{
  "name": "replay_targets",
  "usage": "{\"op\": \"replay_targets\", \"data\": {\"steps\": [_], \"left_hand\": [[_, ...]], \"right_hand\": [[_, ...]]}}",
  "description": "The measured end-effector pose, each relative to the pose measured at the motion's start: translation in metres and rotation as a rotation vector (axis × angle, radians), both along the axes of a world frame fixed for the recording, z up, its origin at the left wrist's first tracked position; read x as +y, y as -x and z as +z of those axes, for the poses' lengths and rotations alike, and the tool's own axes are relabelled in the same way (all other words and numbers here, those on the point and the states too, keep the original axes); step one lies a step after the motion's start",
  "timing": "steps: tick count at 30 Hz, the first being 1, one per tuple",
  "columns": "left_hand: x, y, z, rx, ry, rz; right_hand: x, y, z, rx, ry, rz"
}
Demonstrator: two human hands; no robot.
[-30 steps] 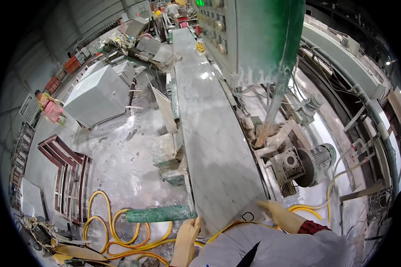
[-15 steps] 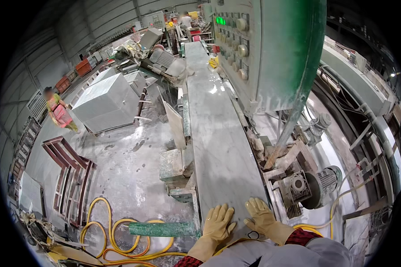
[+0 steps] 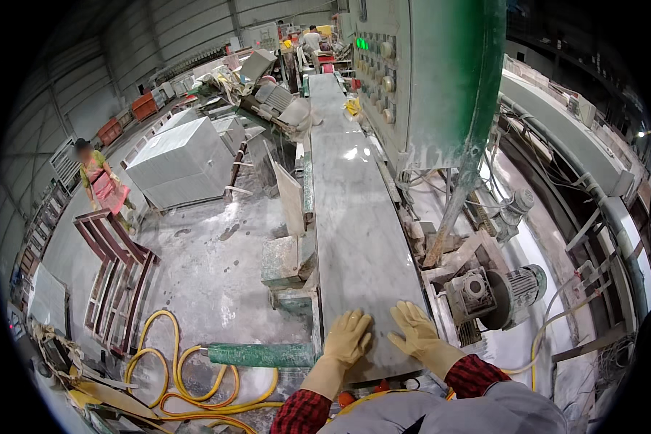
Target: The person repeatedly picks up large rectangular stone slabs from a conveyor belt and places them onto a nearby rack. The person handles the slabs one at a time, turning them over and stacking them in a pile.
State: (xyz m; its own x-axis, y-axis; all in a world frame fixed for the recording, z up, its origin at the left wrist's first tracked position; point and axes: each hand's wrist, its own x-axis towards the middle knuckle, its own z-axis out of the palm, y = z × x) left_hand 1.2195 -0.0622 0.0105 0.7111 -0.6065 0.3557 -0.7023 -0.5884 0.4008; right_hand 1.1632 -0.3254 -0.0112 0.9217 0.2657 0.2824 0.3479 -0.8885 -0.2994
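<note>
Left grip point(image 3: 349, 338) and right grip point(image 3: 414, 331) are laid palm down on the near end of a long stone slab point(image 3: 365, 260), fingers spread, nothing grasped. Both are covered by pale yellow gloves point(image 3: 324, 377), met by red-and-black checked sleeves point(image 3: 302, 412). The slab is stretched straight ahead from the wearer's waist; its right edge is crowded by a motor point(image 3: 522, 289) and, farther up, by a tall control cabinet point(image 3: 441, 87). On the left, just beside the near end, a green bar point(image 3: 262, 354) is stuck out sideways. Beyond it, room is left on the wet grey floor point(image 3: 202, 289), as far as a red-brown metal rack point(image 3: 116, 278); loops of yellow hose point(image 3: 173, 354) are spread at the lower left.

The slab is flat, smooth and grey-white, faintly veined. A joint may be crossed farther along, but this is blurred by glare.

A second earlier, the grips were held at the slab's near corners; now both are placed farther in, on its top face. At far left, a person in a pink apron point(image 3: 110, 192) is now seen nearer the rack.
</note>
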Motion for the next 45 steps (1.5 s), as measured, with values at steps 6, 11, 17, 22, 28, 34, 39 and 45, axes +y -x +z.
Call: {"op": "replay_targets", "data": {"steps": [6, 11, 17, 22, 28, 34, 39, 45], "left_hand": [[0.044, 0.052, -0.010, -0.010, 0.173, 0.208], [0.075, 0.098, -0.041, 0.030, 0.207, 0.325], [0.089, 0.124, -0.064, 0.050, 0.238, 0.419], [0.090, 0.131, -0.068, 0.073, 0.317, 0.419], [0.085, 0.123, -0.065, 0.087, 0.278, 0.365], [0.081, 0.121, -0.061, 0.101, 0.294, 0.341], [0.086, 0.119, -0.058, 0.101, 0.267, 0.287], [0.095, 0.124, -0.051, 0.104, 0.286, 0.257]], "right_hand": [[0.042, 0.024, -0.007, 0.111, 0.018, 0.216], [0.105, 0.025, -0.016, 0.125, -0.065, 0.462], [0.125, 0.011, -0.015, 0.134, -0.003, 0.544], [0.121, 0.011, -0.014, 0.089, -0.058, 0.537], [0.080, 0.024, -0.011, 0.108, -0.079, 0.446], [0.008, 0.046, 0.003, 0.155, 0.040, 0.258], [-0.038, 0.065, 0.018, 0.186, 0.053, 0.096], [-0.041, 0.077, 0.025, 0.079, 0.033, -0.020]]}}
